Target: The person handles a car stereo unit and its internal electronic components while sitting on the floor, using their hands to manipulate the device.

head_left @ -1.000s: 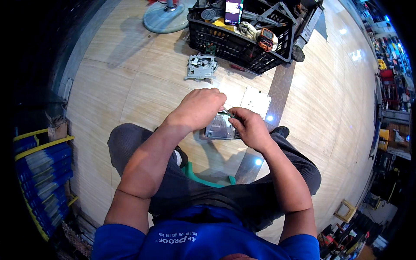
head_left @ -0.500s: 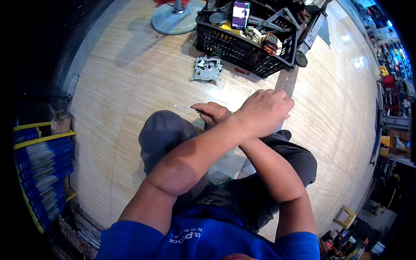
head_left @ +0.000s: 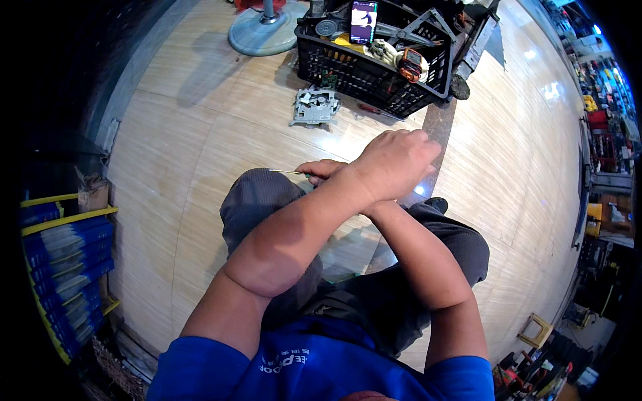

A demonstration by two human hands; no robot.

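Note:
My forearms cross in front of me, the left over the right. My right hand (head_left: 324,170) is on the left side, above my knee, partly hidden by the left forearm. It is closed on a slim screwdriver (head_left: 286,172), whose thin metal shaft points left; most of the handle is hidden. Farther right, my left hand (head_left: 400,159) shows its back, with fingers bent and pointing right. Its fingertips and anything in them are hidden. On the floor ahead lies a metal bracket plate (head_left: 314,107), with small pieces on it.
A black plastic crate (head_left: 374,80) ahead holds a lit phone (head_left: 363,23), an orange multimeter (head_left: 409,63) and metal parts. A red-handled tool (head_left: 370,108) lies before it. A round stand base (head_left: 264,33) is at far left. Blue stacked packs (head_left: 70,260) stand left; a yellow frame (head_left: 533,332) lies right.
My left hand has shifted slightly left, its forearm covering more of my right hand. The screwdriver shaft has dipped a little. The crate appears slightly farther left in the view.

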